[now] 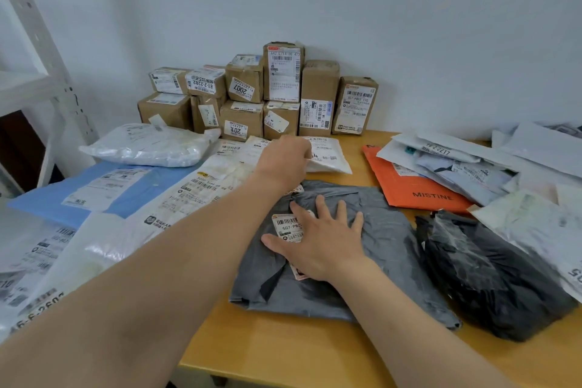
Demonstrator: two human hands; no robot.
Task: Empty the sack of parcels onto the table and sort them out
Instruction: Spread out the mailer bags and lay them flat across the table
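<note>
While the right hand [321, 242] lies flat on a grey parcel [390, 255], fingers straight and spread, pressing it and partly covering its label [287, 225], the left hand [283, 157] reaches farther in. Its fingers are curled round the near edge of a small white parcel [330, 157], gripping it. Whether that parcel is lifted or rests on the surface [283, 353] cannot be told. The grey parcel lies in the middle of the wooden surface, toward its near edge, and the small white parcel is just beyond it, toward the far edge. Just right of the grey parcel lies a crumpled, glossy black parcel [482, 280]. Beyond that an orange envelope [419, 190] lies partly under a heap of white mailers [466, 164] along the right edge. Overlapping bags cover the left side: a blue parcel [132, 192], a padded white bag [151, 146] beyond it, and white labelled bags [104, 239] toward the near left corner. Brown boxes [261, 98] are stacked in two rows along the far edge, against the wall [409, 9]. A white rack [47, 50] stands off the left edge.
</note>
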